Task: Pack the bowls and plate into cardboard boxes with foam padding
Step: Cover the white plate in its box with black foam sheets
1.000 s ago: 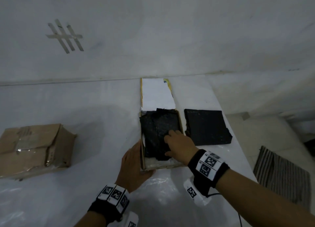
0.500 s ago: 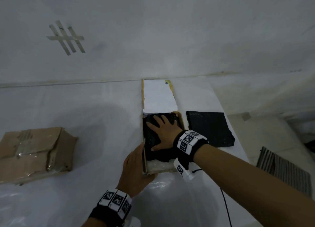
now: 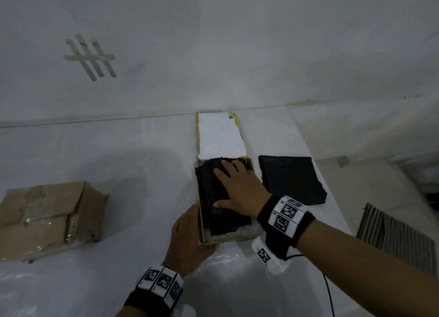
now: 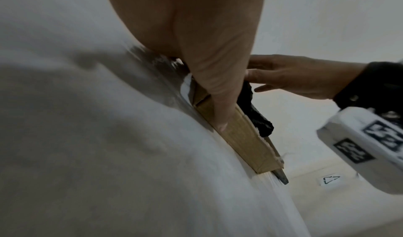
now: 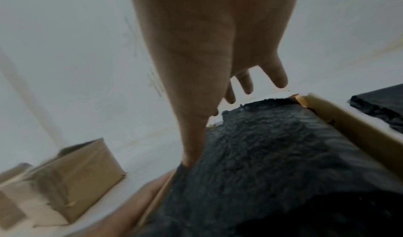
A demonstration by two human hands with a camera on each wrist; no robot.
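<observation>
An open cardboard box (image 3: 237,238) lies mid-table with its white-lined lid flap (image 3: 219,136) folded back. A sheet of black foam (image 3: 211,193) fills the box and stands a little above its rim (image 4: 257,118). My right hand (image 3: 240,188) lies flat on the foam with fingers spread, and its thumb touches the foam's left part (image 5: 272,154). My left hand (image 3: 187,236) rests against the outside of the box's left wall (image 4: 240,134), one finger straight along the cardboard. No bowl or plate shows in any view.
A second black foam slab (image 3: 291,180) lies right of the box, near the table's right edge. A closed, taped cardboard box (image 3: 47,214) sits at the left. A striped cloth (image 3: 392,233) lies on the floor to the right. A wall stands behind the table.
My right hand slid from the foam's near right part toward the far end and spread flat on it. The left hand stayed against the box's left wall.
</observation>
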